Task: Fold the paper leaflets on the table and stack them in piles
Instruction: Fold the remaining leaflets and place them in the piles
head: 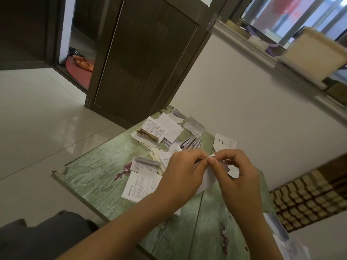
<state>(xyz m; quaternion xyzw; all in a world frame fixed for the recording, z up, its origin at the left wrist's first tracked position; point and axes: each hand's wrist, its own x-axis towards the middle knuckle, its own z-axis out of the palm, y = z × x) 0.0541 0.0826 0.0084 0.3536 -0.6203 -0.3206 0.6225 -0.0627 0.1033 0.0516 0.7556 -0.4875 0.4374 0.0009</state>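
The window (pixel 293 17) at upper right is glowing bright, the glossy pale floor (pixel 37 113) at left is reflecting light, and a dark door (pixel 142 59) is standing open at top centre.

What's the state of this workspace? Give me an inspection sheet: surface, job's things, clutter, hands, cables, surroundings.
Surface: green wood-grain table, dark red stains, near-left corner chipped.
Job's things: one leaflet held up between both hands; loose leaflets scattered unsorted across the middle and far end, some folded, some open; no tidy pile seen.
Clutter: nothing seen.
Hands: left hand and right hand both pinch the leaflet's top edge.
Cables: nothing seen.
Surroundings: pale tiled floor, dark door, slippers on a red mat behind it, pale box on the window sill.
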